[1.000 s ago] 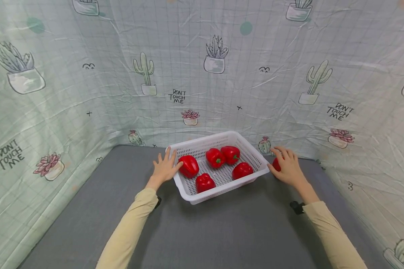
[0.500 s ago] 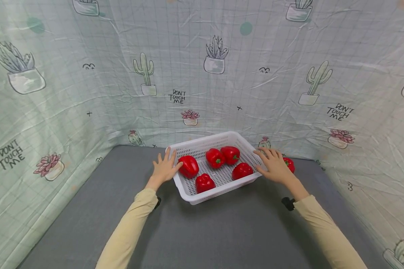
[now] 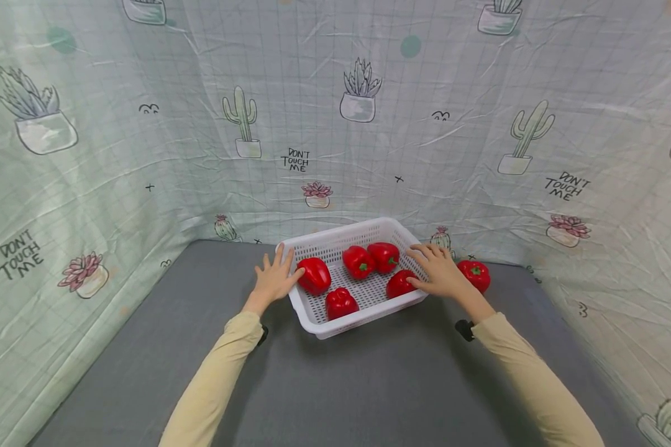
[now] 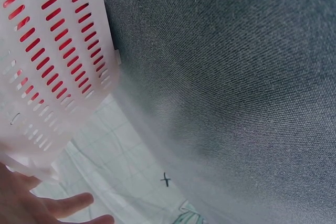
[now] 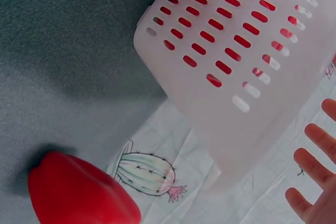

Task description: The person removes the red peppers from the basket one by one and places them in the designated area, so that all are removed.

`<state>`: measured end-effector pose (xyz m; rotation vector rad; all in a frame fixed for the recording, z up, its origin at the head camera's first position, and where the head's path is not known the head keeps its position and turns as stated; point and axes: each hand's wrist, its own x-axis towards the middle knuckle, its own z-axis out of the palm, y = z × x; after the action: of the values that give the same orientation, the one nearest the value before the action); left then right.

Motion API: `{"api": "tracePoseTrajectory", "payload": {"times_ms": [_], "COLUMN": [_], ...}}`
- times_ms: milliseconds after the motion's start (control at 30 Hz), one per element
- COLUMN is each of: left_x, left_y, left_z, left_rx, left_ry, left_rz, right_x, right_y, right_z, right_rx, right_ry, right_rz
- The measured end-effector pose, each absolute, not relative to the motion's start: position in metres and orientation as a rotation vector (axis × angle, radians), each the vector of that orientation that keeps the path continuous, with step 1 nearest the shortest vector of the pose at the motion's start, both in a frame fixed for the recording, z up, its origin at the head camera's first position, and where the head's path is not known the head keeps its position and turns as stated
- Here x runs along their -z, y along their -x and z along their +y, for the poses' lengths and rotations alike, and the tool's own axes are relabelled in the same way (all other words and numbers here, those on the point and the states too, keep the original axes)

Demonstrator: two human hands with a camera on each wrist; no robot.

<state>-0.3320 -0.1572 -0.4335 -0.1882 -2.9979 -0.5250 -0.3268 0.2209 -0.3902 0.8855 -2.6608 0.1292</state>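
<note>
My left hand (image 3: 272, 284) rests with spread fingers at the left rim of a white perforated plastic basket (image 3: 346, 323), its thumb over the inside. Fingers of that hand show straight in the left wrist view. My right hand (image 3: 440, 273) is over the basket's right rim, fingers extended, the thumb overlapping a red bell pepper (image 3: 398, 284) in the front right corner. Several red bell peppers lie in the basket, among them one at the left (image 3: 314, 277) and one at the front (image 3: 341, 304). Another bell pepper (image 3: 474, 274) sits on the table right of the basket, behind my right wrist.
The grey cloth-covered table (image 3: 358, 397) runs up to a cactus-print curtain (image 3: 313, 124) that stands close behind the basket and along both sides. In the right wrist view the loose pepper (image 5: 79, 192) lies a short way from the basket wall (image 5: 194, 82).
My right hand has moved left, from beside the loose pepper to over the basket's right rim, leaving that pepper on the table in plain view. My left hand and the basket have stayed put.
</note>
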Motion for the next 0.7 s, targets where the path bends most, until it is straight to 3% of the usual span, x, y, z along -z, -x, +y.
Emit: {"api": "tracePoseTrajectory", "payload": {"times_ms": [700], "left_x": [0.433], "left_y": [0.332], "left_z": [-0.157], "left_rx": [0.511], "left_ry": [0.186], "left_rz": [-2.996], "right_x": [0.402], "right_y": [0.353], "right_z": [0.205], "right_rx": [-0.063], "right_ry": [-0.860], "right_rz": [-2.796]}}
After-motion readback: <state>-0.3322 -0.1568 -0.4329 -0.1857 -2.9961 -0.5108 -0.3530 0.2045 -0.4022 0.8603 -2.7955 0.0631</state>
